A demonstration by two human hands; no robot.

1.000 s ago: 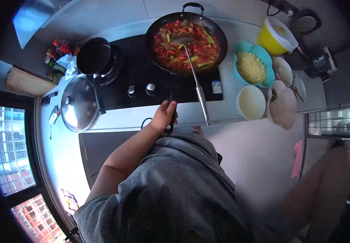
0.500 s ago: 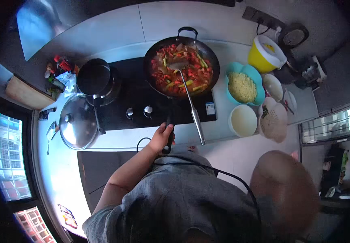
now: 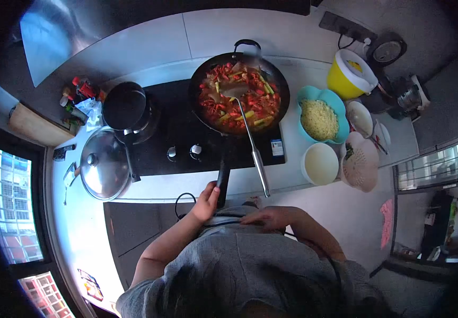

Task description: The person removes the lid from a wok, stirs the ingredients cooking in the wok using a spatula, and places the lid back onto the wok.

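Note:
My left hand [image 3: 206,202] is closed on the black handle [image 3: 222,183] of the wok, at the counter's front edge. The wok [image 3: 193,100] sits on the black stove, filled with red crayfish-like pieces [image 3: 231,108] and green-yellow stalks in sauce. A metal spatula [image 3: 255,151] rests in it, its handle leaning over the rim toward me. My right hand [image 3: 269,216] lies at my waist with fingers stretched out, beside a black cable [image 3: 226,215]; whether it touches the cable is unclear.
Right of the stove stand a turquoise bowl [image 3: 302,124] of noodles, a white bowl [image 3: 319,164], a pink colander [image 3: 360,164] and a yellow container [image 3: 343,79]. To the left are a dark saucepan [image 3: 124,106], a glass lid [image 3: 104,164] and bottles [image 3: 84,87].
My right hand has come in from the lower right, where it was a blur, to my waist near the cable. My left hand stays on the wok handle.

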